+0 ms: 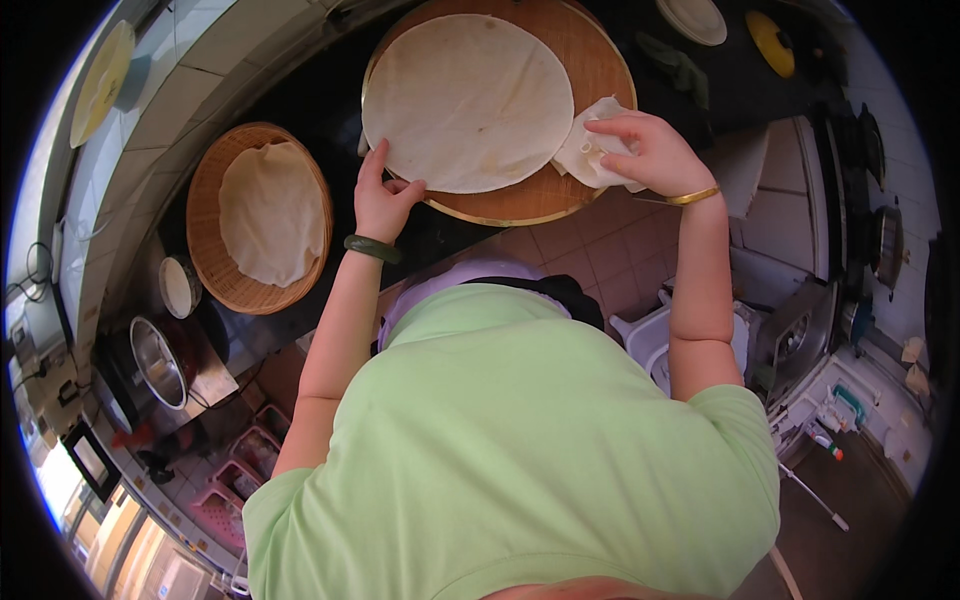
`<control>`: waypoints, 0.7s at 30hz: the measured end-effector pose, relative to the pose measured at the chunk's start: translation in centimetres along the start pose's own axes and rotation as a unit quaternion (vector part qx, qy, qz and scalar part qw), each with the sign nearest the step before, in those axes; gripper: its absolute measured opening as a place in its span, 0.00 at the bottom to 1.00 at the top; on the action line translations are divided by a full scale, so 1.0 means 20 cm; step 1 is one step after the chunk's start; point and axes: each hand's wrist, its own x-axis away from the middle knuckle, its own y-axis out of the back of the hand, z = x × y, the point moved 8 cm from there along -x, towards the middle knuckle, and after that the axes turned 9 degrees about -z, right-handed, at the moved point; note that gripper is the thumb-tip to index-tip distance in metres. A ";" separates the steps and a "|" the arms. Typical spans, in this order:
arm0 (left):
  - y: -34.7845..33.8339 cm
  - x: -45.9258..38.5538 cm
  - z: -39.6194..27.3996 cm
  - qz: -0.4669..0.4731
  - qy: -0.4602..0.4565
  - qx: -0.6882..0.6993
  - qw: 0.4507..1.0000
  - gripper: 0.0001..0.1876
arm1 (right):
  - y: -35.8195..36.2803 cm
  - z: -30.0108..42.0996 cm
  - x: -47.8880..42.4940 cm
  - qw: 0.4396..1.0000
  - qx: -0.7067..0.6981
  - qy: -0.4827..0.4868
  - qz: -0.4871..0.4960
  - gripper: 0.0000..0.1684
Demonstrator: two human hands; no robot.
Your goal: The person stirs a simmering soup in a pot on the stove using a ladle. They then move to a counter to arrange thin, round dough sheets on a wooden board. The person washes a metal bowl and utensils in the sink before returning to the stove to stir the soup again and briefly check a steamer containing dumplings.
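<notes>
A round off-white sheet (469, 105), seemingly a cloth with faint brown stains, lies spread over much of a round wooden board (600, 67) with a gold-coloured rim. My left hand (381, 199), below a dark green bangle, is at the near left edge; its fingertips touch the sheet's border and its thumb lies by the board's rim. At the board's right side my right hand (660, 154), with a gold bangle at the wrist, pinches a crumpled white cloth (592, 154). That cloth overlaps the right part of the board, beside the round sheet. My right fingertips are partly hidden in its folds.
To the left stands a wicker basket (206, 247) lined with a pale cloth (274, 214). A small bowl (178, 286) and a steel basin (157, 364) are nearby. Beyond the board are a plate (694, 19), a dark green cloth (675, 64) and a yellow lid (769, 45).
</notes>
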 end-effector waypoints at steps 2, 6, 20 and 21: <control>0.10 -0.03 -0.04 0.006 -0.096 -0.214 0.972 0.35 | 0.16 0.15 0.13 0.990 -0.137 0.030 0.020 0.29; 0.04 -0.26 -0.41 -0.075 -0.272 -0.374 0.884 0.22 | 0.35 0.27 0.29 0.963 -0.246 0.104 0.032 0.32; -0.20 -1.11 -0.32 -0.092 -0.143 -0.474 0.864 0.14 | 0.25 0.03 -0.45 0.976 -0.116 0.172 0.063 0.34; -0.17 -1.07 -0.34 -0.115 -0.144 -0.493 0.850 0.14 | 0.24 -0.09 -0.57 0.982 -0.061 0.179 0.009 0.33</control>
